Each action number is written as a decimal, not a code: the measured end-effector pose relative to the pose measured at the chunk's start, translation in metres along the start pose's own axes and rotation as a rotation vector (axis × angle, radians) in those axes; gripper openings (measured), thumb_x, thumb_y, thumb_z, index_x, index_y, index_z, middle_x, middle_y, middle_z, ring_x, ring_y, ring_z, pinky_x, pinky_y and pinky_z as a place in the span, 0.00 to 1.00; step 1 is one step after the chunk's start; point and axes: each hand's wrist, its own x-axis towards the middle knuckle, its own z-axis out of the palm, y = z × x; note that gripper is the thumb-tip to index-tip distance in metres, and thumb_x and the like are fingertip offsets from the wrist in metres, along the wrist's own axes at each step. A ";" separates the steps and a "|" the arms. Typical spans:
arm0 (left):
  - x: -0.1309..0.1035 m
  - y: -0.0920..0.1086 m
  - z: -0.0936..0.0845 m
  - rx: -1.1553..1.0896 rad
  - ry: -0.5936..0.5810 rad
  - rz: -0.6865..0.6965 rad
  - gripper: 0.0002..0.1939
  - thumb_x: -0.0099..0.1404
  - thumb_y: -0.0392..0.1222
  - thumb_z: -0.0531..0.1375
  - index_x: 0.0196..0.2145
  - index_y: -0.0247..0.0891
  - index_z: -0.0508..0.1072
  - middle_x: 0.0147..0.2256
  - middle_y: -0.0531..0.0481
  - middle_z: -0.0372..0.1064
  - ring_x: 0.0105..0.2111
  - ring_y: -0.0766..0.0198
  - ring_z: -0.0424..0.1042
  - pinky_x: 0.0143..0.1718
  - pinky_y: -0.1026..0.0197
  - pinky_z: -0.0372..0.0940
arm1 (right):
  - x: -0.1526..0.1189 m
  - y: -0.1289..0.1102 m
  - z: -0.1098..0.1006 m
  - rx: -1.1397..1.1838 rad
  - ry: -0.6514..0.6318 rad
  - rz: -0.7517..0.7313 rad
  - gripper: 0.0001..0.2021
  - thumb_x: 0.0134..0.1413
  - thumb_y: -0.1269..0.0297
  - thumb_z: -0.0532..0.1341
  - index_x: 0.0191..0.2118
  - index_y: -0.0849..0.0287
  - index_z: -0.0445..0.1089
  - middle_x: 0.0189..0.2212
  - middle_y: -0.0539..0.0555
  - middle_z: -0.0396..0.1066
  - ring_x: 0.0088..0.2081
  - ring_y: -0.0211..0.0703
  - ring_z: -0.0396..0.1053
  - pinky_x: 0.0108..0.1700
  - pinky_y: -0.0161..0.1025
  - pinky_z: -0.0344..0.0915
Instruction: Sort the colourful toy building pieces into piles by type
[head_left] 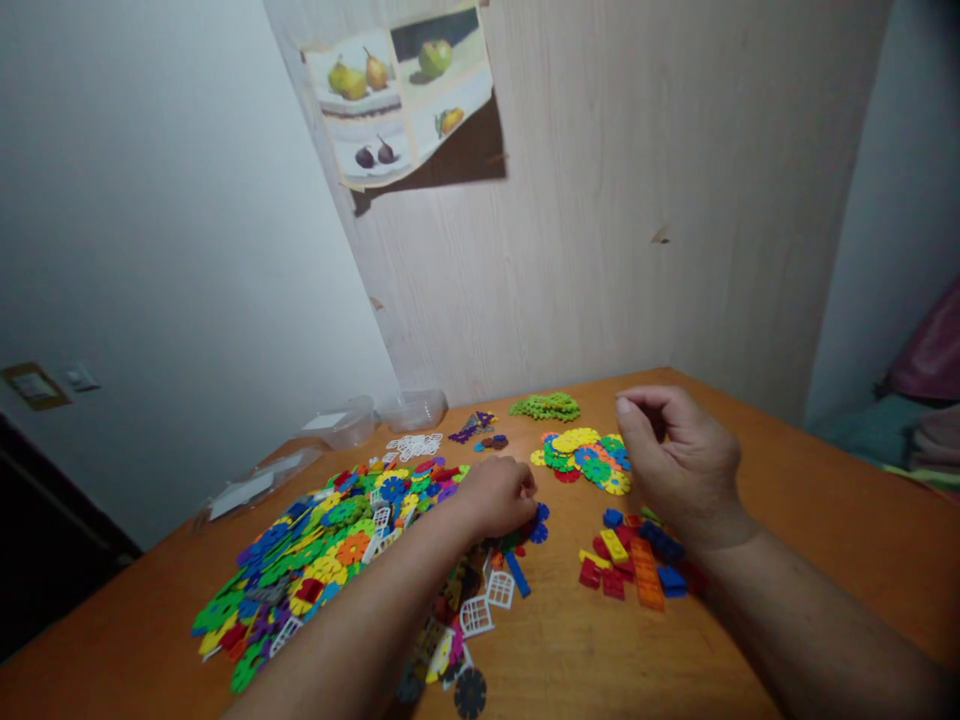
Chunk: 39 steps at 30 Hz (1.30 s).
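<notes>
My left hand (499, 497) reaches over the right edge of a large mixed pile of plastic pieces (352, 545). Its fingers are curled in, and whatever they grip, if anything, is hidden. Blue notched discs (538, 524) lie right by its fingertips. Held above the table's right side, my right hand (679, 465) has its thumb brought against bent fingers; I cannot make out anything in it. Behind it sits a heap of flower-shaped discs (585, 458) in yellow, green, blue and orange. Below it lie building blocks (645, 570) in red, orange, blue and yellow.
Toward the back of the wooden table (555, 650) are green pieces (546, 406), white pieces (412, 447) and purple pieces (472, 427). Clear plastic containers (412, 410) stand at the back left. White window frames (475, 616) lie near the front. A wall (585, 250) rises behind.
</notes>
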 end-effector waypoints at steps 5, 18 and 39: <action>0.006 0.007 0.004 0.055 -0.003 -0.107 0.09 0.60 0.43 0.61 0.38 0.41 0.79 0.39 0.44 0.78 0.39 0.51 0.75 0.40 0.55 0.68 | 0.000 -0.002 -0.001 0.006 -0.006 0.007 0.07 0.60 0.60 0.62 0.37 0.56 0.74 0.29 0.50 0.74 0.29 0.40 0.70 0.31 0.36 0.65; 0.009 0.030 0.011 -0.165 0.110 -0.126 0.08 0.60 0.44 0.61 0.37 0.41 0.75 0.36 0.48 0.76 0.36 0.57 0.72 0.34 0.60 0.62 | 0.001 0.000 0.000 -0.005 0.007 0.008 0.08 0.60 0.58 0.61 0.37 0.55 0.74 0.29 0.50 0.74 0.30 0.40 0.70 0.31 0.37 0.66; -0.037 0.119 -0.040 -1.413 0.145 0.037 0.06 0.58 0.37 0.63 0.35 0.37 0.71 0.29 0.54 0.67 0.28 0.70 0.64 0.32 0.66 0.60 | 0.006 0.002 -0.005 0.049 0.046 0.059 0.08 0.61 0.58 0.61 0.38 0.56 0.75 0.29 0.50 0.74 0.29 0.39 0.69 0.33 0.37 0.65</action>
